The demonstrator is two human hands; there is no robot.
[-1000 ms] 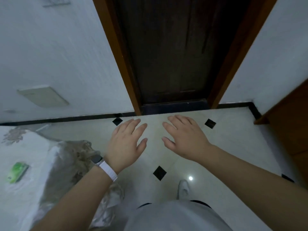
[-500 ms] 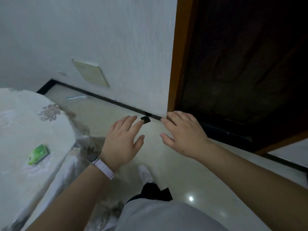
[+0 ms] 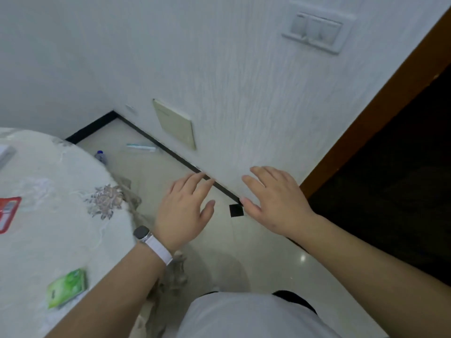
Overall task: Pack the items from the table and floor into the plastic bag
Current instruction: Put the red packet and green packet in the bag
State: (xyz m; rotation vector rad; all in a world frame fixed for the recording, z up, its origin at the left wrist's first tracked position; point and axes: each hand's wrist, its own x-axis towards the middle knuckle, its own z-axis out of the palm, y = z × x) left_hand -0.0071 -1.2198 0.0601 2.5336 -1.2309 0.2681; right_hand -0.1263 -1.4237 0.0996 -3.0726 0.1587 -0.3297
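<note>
Both hands, left (image 3: 181,211) & right (image 3: 275,203), empty, fingers spread above floor (image 3: 244,242).

Both hands, left hand (image 3: 181,211) and right hand (image 3: 274,203), hover empty with fingers spread above the floor (image 3: 244,252) beside a cloth-covered table (image 3: 48,240) bearing a green packet (image 3: 66,287).

On the table (image 3: 48,181): 1 green packet (image 3: 66,288), 1 red packet (image 3: 7,213) (partly cut off); on the floor (image 3: 156,181): 1 bottle (image 3: 101,157), 1 tube (image 3: 141,147).
</note>
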